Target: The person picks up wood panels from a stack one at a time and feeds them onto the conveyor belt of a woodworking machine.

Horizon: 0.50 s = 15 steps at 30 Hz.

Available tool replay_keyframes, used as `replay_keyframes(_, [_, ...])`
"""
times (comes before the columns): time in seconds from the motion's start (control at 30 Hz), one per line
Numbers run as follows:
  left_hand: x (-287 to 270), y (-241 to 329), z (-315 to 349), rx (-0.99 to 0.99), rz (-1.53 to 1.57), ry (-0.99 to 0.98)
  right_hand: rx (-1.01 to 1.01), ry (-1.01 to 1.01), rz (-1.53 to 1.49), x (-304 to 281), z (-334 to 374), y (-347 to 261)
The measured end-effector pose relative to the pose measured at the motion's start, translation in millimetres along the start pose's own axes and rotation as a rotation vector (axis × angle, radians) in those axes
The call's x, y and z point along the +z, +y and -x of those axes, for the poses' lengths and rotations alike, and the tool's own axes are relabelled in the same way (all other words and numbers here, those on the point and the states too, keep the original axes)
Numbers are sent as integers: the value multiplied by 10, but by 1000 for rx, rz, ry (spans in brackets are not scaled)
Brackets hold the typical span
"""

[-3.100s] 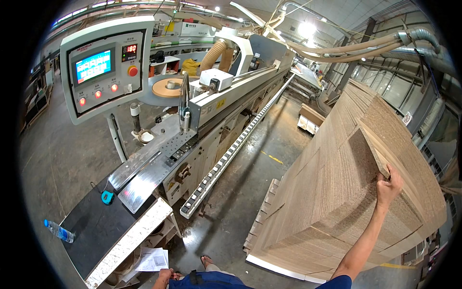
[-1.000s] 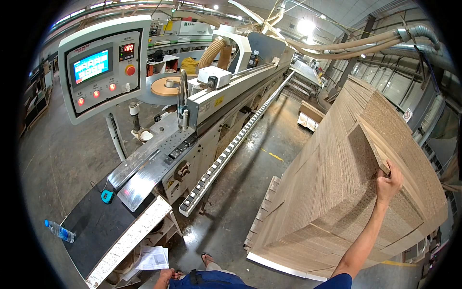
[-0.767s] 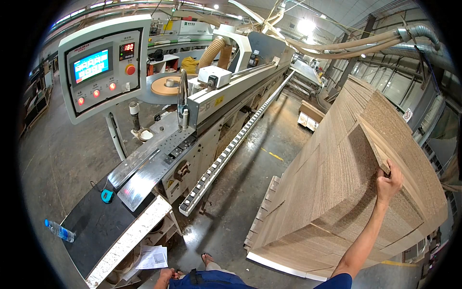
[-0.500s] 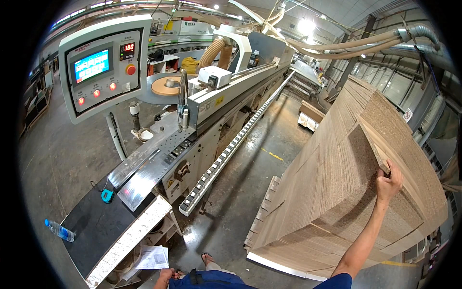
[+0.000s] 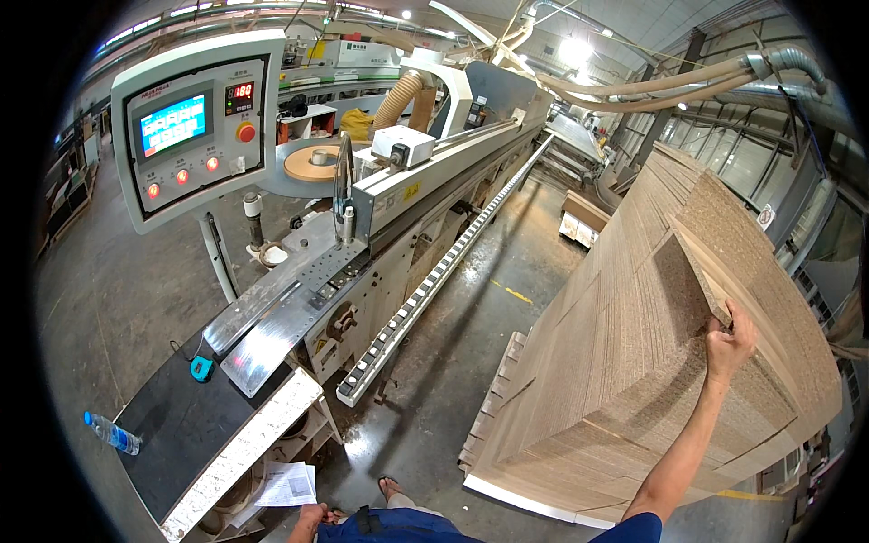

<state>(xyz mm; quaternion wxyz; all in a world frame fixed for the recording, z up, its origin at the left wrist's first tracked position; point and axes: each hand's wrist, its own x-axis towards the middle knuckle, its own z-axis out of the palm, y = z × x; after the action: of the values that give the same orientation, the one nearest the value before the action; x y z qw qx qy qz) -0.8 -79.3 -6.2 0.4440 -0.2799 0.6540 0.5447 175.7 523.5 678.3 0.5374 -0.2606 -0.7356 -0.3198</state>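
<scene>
On the right, my right hand (image 5: pixel 730 342) is closed around the near corner of a thin wood-grain particle board (image 5: pixel 701 279). That board is tilted up from the top of a tall stack of similar boards (image 5: pixel 579 362), leaving a dark wedge of shadow beneath it. My left hand (image 5: pixel 312 522) is low at the bottom edge, close to my body, with its fingers curled in. Whatever it may hold is hidden. Printed paper sheets (image 5: pixel 288 485) lie just beyond it, beside the worktable (image 5: pixel 195 425).
A long edge-banding machine (image 5: pixel 434 172) with a control panel (image 5: pixel 199 127) runs along the left. Its roller support rail (image 5: pixel 444 271) juts toward the stack. A water bottle (image 5: pixel 112 433) and a teal tape measure (image 5: pixel 202 368) lie on the worktable. A pallet (image 5: pixel 493 398) edges the stack.
</scene>
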Motion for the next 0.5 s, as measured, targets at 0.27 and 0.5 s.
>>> replay_keyframes(0.27, [7,8,11,-18,-1,27,-10,-3,11,2,-6,-17])
replay_keyframes(0.5, [27,35,96,1,-26,29,7,1,8,11,6,-7])
